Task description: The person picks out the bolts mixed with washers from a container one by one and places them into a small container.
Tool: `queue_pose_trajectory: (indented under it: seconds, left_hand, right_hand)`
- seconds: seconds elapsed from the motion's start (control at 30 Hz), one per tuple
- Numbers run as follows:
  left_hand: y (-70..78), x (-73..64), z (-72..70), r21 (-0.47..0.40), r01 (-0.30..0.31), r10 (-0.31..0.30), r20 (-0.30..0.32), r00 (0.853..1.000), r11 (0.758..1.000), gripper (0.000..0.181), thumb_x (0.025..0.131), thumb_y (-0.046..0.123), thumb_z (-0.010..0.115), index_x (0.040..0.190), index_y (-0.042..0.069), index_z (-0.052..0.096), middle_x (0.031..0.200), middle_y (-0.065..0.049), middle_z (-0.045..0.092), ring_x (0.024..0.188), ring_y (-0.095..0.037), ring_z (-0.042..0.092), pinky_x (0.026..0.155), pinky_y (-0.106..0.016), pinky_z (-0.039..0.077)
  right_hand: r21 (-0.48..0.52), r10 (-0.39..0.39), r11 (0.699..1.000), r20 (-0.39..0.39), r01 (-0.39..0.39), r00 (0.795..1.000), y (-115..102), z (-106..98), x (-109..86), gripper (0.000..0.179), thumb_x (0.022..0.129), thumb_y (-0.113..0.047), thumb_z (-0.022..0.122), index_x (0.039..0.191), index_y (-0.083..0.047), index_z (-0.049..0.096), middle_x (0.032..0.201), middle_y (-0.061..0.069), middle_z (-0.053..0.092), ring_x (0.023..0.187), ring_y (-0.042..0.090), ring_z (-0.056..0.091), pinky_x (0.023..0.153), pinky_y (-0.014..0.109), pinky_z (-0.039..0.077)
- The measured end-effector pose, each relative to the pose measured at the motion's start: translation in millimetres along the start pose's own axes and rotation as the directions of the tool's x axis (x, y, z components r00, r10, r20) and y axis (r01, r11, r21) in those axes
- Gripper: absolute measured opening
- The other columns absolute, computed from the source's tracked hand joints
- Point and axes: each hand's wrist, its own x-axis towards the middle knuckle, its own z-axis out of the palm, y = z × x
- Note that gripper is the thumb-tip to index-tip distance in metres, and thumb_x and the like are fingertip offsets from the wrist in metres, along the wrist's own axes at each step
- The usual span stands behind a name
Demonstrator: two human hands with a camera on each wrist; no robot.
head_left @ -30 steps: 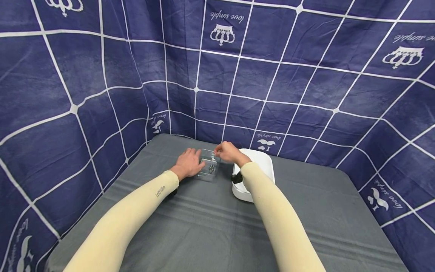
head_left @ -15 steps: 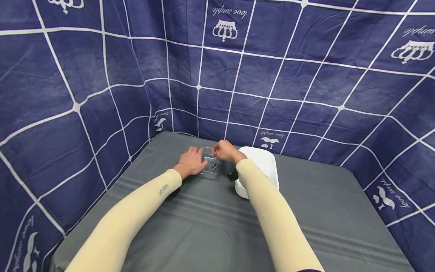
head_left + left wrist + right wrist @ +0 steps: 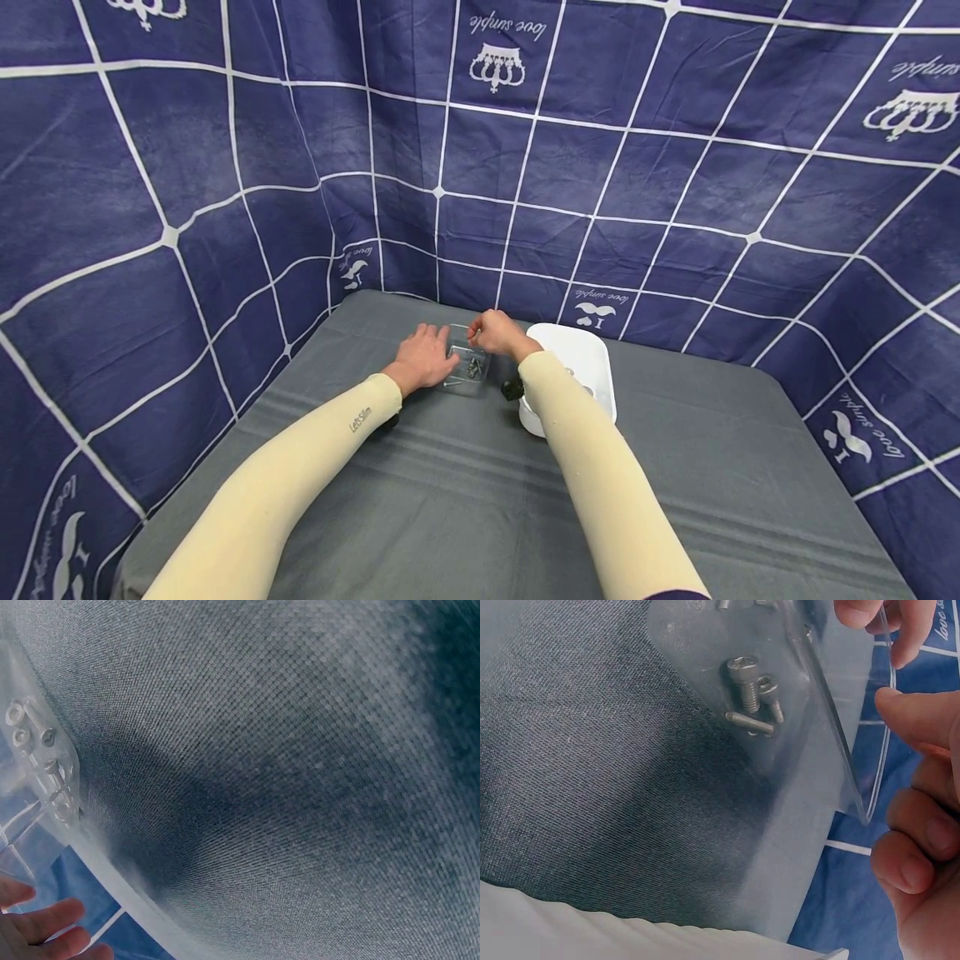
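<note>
A clear plastic box (image 3: pixel 465 386) lies on the grey cloth towards the back, its clear lid (image 3: pixel 874 780) swung open on the far side. Several metal screws (image 3: pixel 742 671) lie in it, one long thin screw (image 3: pixel 453 383) near its front left. My left hand (image 3: pixel 423 357) rests at the box's left side, fingers spread and thumb over the edge; its fingers (image 3: pixel 52 919) look relaxed in the left wrist view. My right hand (image 3: pixel 497 332) is over the lid, thumb and a finger pinching its rim, other fingers curled. Whether a small part is between them is hidden.
A white tray (image 3: pixel 588 346) stands right of the box, partly under my right forearm. Small pale round things (image 3: pixel 587 390) show inside it. Blue curtain with white lines (image 3: pixel 600 175) encloses the grey table (image 3: pixel 720 433) at the back and sides.
The head view has shifted slightly. My right forearm has moved a little left, showing more of the tray's inside. Both hands stay at the box and lid.
</note>
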Motion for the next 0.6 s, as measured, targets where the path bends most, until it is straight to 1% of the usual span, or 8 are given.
queue_pose_trajectory:
  seconds: [0.23, 0.43, 0.57, 0.6]
  left_hand:
    - [2.4, -1.3, -0.2, 0.008, -0.017, 0.017, 0.008, 1.0, 1.0, 0.071, 0.101, 0.048, 0.046, 0.154, 0.003, 0.036, 0.148, -0.022, 0.045, 0.143, -0.036, 0.037, 0.114, -0.051, 0.038]
    - [3.6, -1.5, -6.0, 0.03, -0.038, 0.038, -0.001, 0.999, 0.999, 0.071, 0.099, 0.049, 0.048, 0.15, 0.001, 0.039, 0.145, -0.023, 0.048, 0.14, -0.037, 0.04, 0.112, -0.052, 0.04]
    - [1.1, -3.3, -8.9, 0.038, -0.044, 0.044, 0.006, 0.999, 0.998, 0.072, 0.099, 0.049, 0.051, 0.149, -0.001, 0.041, 0.145, -0.023, 0.048, 0.139, -0.038, 0.04, 0.113, -0.052, 0.039]
    - [0.7, -3.6, -9.6, 0.041, -0.048, 0.048, 0.005, 0.999, 0.998, 0.072, 0.099, 0.049, 0.052, 0.149, -0.001, 0.042, 0.145, -0.024, 0.048, 0.139, -0.038, 0.04, 0.113, -0.052, 0.038]
  right_hand:
    - [-0.006, 0.008, 1.0, -0.009, -0.008, 1.0, 3, -2, -6.6, 0.011, 0.09, -0.018, 0.072, 0.098, -0.013, 0.078, 0.095, -0.001, 0.075, 0.079, 0.015, 0.058, 0.076, 0.028, 0.049]
    - [-0.043, -0.03, 0.999, -0.031, 0.029, 0.999, 8, -7, -15.2, 0.014, 0.092, -0.02, 0.071, 0.101, -0.012, 0.079, 0.095, -0.001, 0.075, 0.081, 0.016, 0.062, 0.077, 0.032, 0.052]
    - [-0.066, -0.06, 0.996, -0.048, 0.056, 0.997, 8, -10, -23.4, 0.013, 0.092, -0.022, 0.071, 0.1, -0.015, 0.079, 0.09, -0.002, 0.074, 0.079, 0.015, 0.062, 0.075, 0.034, 0.052]
    - [-0.071, -0.067, 0.995, -0.049, 0.064, 0.997, 9, -11, -25.8, 0.012, 0.092, -0.022, 0.071, 0.099, -0.016, 0.079, 0.087, -0.001, 0.074, 0.075, 0.015, 0.062, 0.073, 0.034, 0.051]
